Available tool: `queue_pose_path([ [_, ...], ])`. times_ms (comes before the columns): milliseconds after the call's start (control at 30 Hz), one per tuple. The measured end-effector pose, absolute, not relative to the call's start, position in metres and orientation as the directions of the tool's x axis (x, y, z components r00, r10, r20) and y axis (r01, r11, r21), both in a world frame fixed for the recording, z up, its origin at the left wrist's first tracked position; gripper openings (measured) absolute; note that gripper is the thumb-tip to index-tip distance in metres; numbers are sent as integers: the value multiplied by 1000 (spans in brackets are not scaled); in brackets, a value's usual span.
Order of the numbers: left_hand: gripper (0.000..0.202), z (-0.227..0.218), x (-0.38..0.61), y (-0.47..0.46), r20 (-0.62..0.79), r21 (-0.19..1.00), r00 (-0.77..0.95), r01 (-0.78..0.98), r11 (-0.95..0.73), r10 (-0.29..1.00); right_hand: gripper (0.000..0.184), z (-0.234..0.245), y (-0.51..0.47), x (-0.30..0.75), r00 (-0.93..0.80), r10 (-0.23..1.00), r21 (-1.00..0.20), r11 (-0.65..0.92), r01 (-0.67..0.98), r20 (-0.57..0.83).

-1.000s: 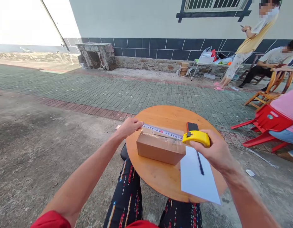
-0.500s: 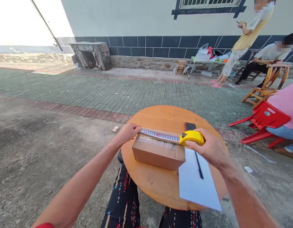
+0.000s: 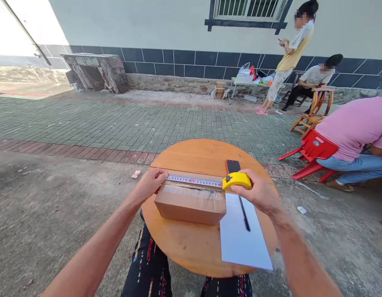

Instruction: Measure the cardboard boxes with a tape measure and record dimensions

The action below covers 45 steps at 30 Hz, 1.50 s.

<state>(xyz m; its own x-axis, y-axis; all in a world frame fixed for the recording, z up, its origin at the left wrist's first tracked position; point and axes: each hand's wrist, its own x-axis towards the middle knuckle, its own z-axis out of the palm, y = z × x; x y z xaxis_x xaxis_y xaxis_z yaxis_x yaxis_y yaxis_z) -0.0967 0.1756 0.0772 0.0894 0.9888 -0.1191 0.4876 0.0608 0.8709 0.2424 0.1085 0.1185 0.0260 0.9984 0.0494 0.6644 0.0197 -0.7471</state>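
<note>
A brown cardboard box [image 3: 191, 206], with clear tape along its top, lies on the round wooden table [image 3: 184, 251]. My right hand [image 3: 259, 192] is closed around a yellow tape measure [image 3: 238, 180] near the box's right rear corner. Its white blade [image 3: 193, 181], marked with numbers, stretches along the box's far top edge. At the left end, my left hand [image 3: 153, 183] pinches the blade's tip by the box's left rear corner. The fingers hide that tip. Beneath my right wrist lie a white sheet of paper [image 3: 243, 243] and a black pen [image 3: 245, 214].
A phone [image 3: 233, 166] with a red edge lies behind the tape measure. To the right, a person in pink [image 3: 358, 123] sits on a red plastic chair [image 3: 317, 144]. Farther back are a standing person [image 3: 288, 57], another seated person [image 3: 314, 78] and a wooden chair [image 3: 314, 109].
The view has swung right, so the scene sits farther left. Slightly more blade shows out of the tape measure, with a second red mark beside its case. Both hands keep their hold.
</note>
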Motion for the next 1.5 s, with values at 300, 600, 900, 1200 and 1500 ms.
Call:
queue_pose_path([
  [300, 34, 77, -93, 178, -115, 898, 46, 432, 84, 992, 37, 101, 113, 262, 17, 999, -796, 13, 605, 30],
  [600, 40, 72, -94, 178, -125, 928, 57, 359, 96, 991, 35, 102, 114, 268, 13, 999, -804, 34, 593, 52],
  [900, 44, 75, -92, 171, -153, 957, 69, 259, 131, 986, 44, 92, 108, 266, -8, 999, -874, 37, 485, 39],
  [1200, 50, 64, -106, 178, -293, 956, 153, 76, 285, 944, 47, 79, 110, 262, 68, 997, -965, 9, 262, 28],
  [1500, 46, 46, -111, 185, -339, 923, 237, -103, 370, 911, 51, 54, 113, 259, 110, 985, -973, -106, -204, -131],
])
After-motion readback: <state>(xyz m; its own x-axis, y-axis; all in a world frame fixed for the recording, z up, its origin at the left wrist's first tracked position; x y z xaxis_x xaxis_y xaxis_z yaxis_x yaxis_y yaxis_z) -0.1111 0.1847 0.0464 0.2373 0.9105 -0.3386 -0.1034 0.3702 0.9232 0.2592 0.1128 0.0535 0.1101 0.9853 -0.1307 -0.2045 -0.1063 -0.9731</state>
